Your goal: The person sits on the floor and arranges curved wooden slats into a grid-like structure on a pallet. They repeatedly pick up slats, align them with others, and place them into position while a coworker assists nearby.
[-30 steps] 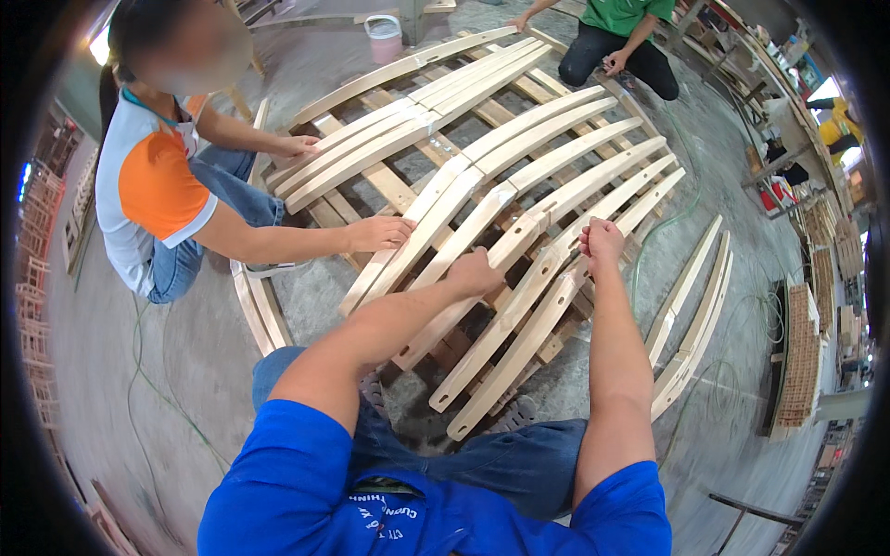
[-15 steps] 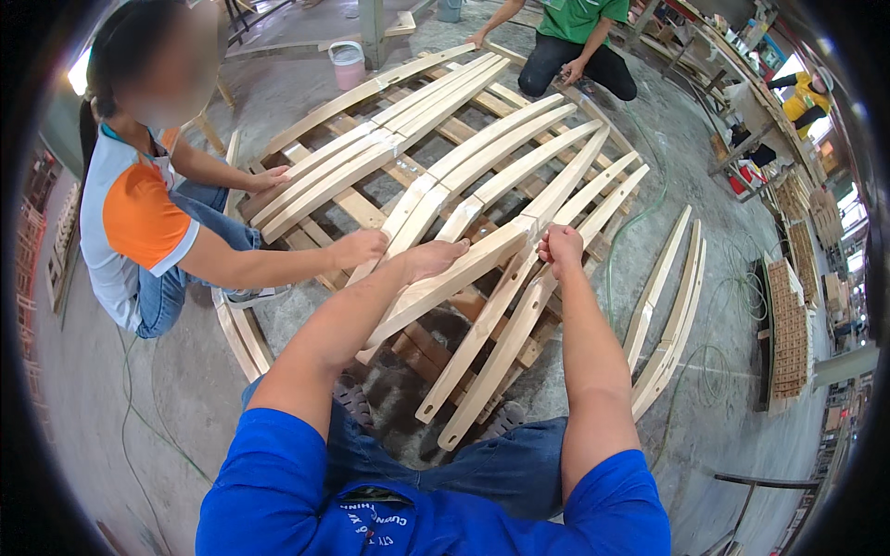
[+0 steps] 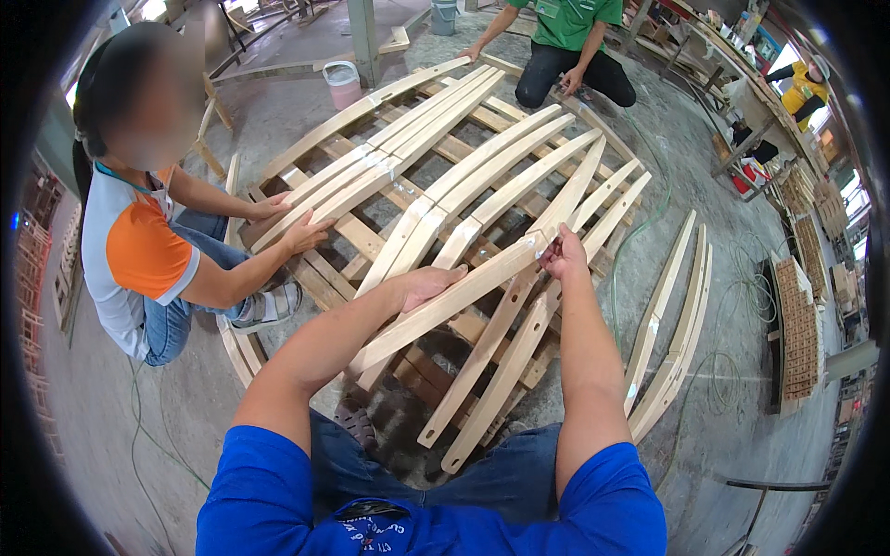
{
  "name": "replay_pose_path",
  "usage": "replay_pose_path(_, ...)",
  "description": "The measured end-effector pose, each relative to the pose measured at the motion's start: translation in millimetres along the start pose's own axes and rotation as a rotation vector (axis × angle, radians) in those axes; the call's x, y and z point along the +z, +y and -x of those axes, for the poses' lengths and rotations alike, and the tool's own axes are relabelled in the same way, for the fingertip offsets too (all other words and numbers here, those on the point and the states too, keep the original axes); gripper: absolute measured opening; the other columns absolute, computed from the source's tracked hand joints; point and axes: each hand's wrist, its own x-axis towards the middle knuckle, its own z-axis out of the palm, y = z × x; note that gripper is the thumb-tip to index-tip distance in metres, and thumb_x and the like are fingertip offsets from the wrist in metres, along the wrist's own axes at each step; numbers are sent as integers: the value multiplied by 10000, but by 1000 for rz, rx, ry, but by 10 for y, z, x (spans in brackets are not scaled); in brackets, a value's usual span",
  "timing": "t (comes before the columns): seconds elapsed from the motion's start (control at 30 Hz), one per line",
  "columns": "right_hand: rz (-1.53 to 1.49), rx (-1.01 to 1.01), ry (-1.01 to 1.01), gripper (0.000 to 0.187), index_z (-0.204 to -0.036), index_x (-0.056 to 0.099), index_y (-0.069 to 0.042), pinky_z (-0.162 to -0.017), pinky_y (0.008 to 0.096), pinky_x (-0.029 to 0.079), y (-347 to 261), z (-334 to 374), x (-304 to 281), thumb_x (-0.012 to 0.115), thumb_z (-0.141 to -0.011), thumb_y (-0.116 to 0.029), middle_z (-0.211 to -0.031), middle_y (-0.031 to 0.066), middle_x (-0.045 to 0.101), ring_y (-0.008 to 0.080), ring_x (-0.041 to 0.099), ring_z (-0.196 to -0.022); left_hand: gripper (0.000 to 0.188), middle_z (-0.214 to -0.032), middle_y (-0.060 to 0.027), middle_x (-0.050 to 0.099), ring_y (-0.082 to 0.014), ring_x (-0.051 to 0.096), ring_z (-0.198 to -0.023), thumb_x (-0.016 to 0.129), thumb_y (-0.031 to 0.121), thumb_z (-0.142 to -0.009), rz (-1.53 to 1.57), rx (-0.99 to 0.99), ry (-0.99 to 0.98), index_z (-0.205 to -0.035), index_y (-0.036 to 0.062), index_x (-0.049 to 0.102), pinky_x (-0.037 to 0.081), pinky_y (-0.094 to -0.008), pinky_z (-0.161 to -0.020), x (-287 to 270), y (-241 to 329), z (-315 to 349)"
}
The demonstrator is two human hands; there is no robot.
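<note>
Fingers of the left hand (image 3: 426, 286) are hidden under the curved wooden bar (image 3: 468, 293); the hand has hold of its near half with the thumb over the upper side, though how tightly the fingers curl cannot be told. The right hand (image 3: 564, 253) grips the same bar just beside the joint at its bend, thumb and fingers drawn together on the wood, their tips partly covered. The bar slants across the middle of the view, above the slatted pallet (image 3: 362, 237); whether its far end touches the neighbouring bars is hard to make out. Two slotted bars (image 3: 501, 389) lie side by side below it, their upper stretches partly behind the right hand and the held bar. At left, a co-worker with an orange sleeve (image 3: 148, 246) has both hands on a group of bars (image 3: 357, 181), some fingertips lost from sight. Farther off, a person in a green shirt (image 3: 567, 42) is cut off by the top edge. Loose bars (image 3: 657, 306) lie on the concrete floor (image 3: 714, 445) at right, their lower ends running close by the forearm. Stacked goods along the rim blur into the dark border.
</note>
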Motion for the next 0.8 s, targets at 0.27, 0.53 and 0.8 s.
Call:
replay_pose_path(0.27, -83, 23, -162, 243, -881, 657, -136, -581, 394, 559, 379, -177, 138, 827, -894, -309, -683, 30, 636, 190, 614, -569, 720, -944, -139, 696, -238, 701, -798, 457, 665, -1024, -366, -15, 66, -1365, 35, 530, 598, -375, -672, -121, 53, 485)
replay_pose_path(0.53, 24, -113, -116, 229, -904, 675, -150, -545, 283, 477, 101, -156, 163, 845, -874, -300, -786, -3, 661, 145, 611, -661, 654, -1051, -259, 721, -415, 701, -1028, 735, 404, -859, -1313, 168, 584, -1342, 11, 535, 549, -508, -877, 185, 24, 733)
replay_pose_path(0.8, 217, -320, -128, 267, -1065, 676, -149, -737, 336, 523, -81, 170, 863, 801, -915, -330, -963, -7, 685, 138, 638, -861, 619, -1138, -262, 712, -431, 683, -1070, 731, 434, -851, -1031, 468, 751, -1325, 53, 616, 537, -500, -937, -303, -135, 888)
